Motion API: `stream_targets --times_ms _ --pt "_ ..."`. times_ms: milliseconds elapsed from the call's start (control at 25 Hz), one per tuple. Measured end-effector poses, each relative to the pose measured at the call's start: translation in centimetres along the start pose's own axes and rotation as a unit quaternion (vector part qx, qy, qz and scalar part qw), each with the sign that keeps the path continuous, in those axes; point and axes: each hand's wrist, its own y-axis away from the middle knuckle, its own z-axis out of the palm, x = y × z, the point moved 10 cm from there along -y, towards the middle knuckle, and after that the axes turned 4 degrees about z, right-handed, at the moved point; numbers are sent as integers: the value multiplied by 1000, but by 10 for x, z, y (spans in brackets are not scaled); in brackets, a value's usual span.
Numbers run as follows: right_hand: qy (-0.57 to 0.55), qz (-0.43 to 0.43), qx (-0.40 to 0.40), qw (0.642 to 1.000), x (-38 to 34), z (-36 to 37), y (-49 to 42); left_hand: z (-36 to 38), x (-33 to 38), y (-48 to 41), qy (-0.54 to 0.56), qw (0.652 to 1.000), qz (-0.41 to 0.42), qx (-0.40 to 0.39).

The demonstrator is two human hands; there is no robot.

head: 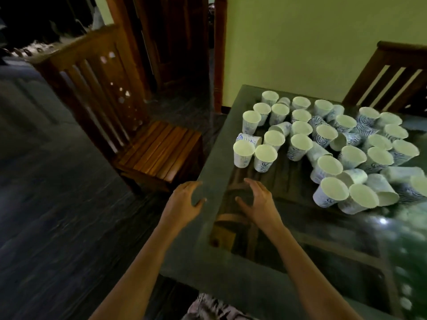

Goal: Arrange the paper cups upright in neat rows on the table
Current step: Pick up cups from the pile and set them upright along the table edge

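Cups [300,144] crowd far half of glass-topped table [231,273]: many upright, several tipped on sides among them, right-hand bunch heaped loosely. No straight rows that I can make out, so I judge task barely begun; tipped ones need righting, all need lining up. Left hand [184,204] and right hand [256,202] hover at near table edge, both empty, fingers loosely curved, well short of nearest one.

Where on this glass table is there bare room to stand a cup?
Bare glass lies between the left hand, the right hand and the two nearest upright white-and-blue paper cups. A wider bare stretch of the dark glass-topped table runs along the near edge, below the pile of cups. Far and right parts are crowded, fallen cups wedged among upright ones.
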Motion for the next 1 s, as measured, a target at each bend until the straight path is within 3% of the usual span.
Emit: stream_targets --times_ms 320,640,1000 --pt "4 109 77 991 33 -20 -51 52 3 -108 19 992 74 -99" --pt "-80 263 193 942 81 -30 -74 84 11 -191 82 981 114 -131" --pt "-169 259 261 914 94 -36 -109 105 15 -217 215 964 107 -116"
